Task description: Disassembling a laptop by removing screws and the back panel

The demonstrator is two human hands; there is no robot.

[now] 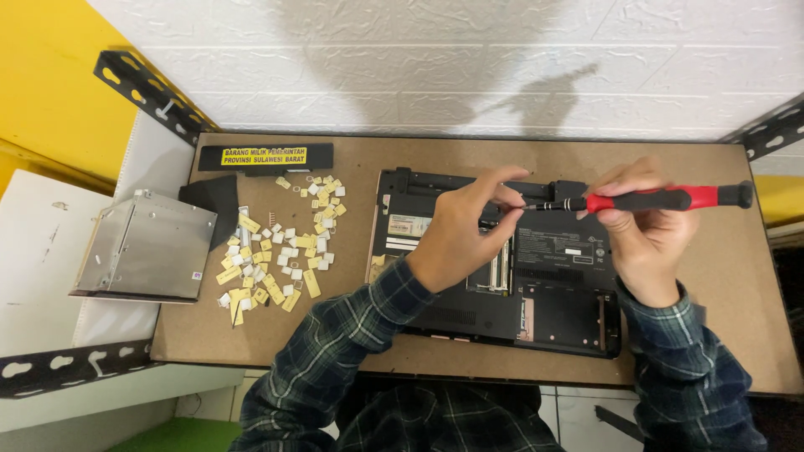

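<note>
An upturned black laptop [553, 276] lies on the brown board, its bottom panels off. My right hand [641, 230] grips a red and black screwdriver [662, 199], held level above the laptop with the tip pointing left. My left hand [465, 226] hovers over the laptop's middle, thumb and forefinger pinched at the screwdriver's tip [526, 205]. Whether a screw sits between those fingers is too small to tell. Both sleeves are dark plaid.
A silver optical drive [146, 247] rests at the left, half off the brown board [737, 285]. Several small yellow and white key caps [280, 251] lie scattered beside it. A black battery bar [264, 156] with a yellow label lies at the back left. Black slotted metal brackets [146, 88] frame the corners.
</note>
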